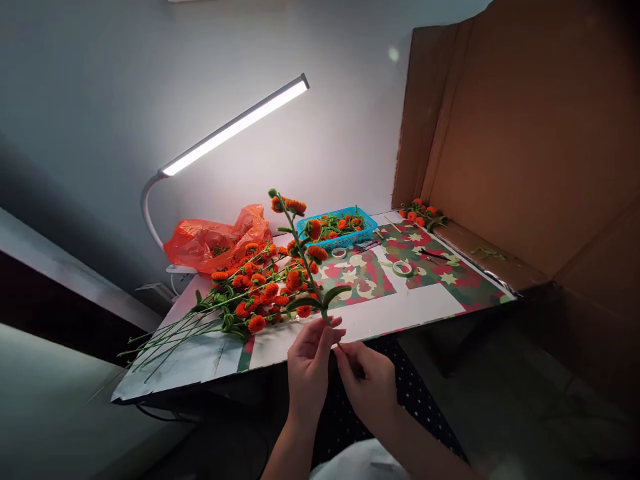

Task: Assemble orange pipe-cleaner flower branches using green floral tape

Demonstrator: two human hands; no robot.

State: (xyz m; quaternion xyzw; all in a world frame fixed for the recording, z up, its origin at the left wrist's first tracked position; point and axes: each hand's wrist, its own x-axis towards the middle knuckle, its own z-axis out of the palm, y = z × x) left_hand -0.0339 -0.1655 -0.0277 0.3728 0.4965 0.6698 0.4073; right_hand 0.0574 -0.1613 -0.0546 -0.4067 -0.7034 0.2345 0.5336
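Observation:
Between my hands stands a pipe-cleaner flower stem [303,250], upright and leaning left, with fuzzy orange blooms along it, a green bud on top and two long green leaves low down. My left hand [311,350] pinches the stem just below those leaves. Lower on the same stem, the thumb and fingers of my right hand [367,380] are closed, close beside the left fingertips. Part of the stem's lower end is hidden by the fingers. Left of my hands, a pile of finished-looking orange flower stems [250,287] lies on the table, stalks pointing to the front left.
Behind the pile sits a red plastic bag [215,240]. A blue basket [345,241] holds small flower pieces. Tape rolls [403,269] lie on the patterned table [430,300]. More flowers [419,212] rest by the cardboard wall [520,133]. A lit lamp [237,127] hangs above.

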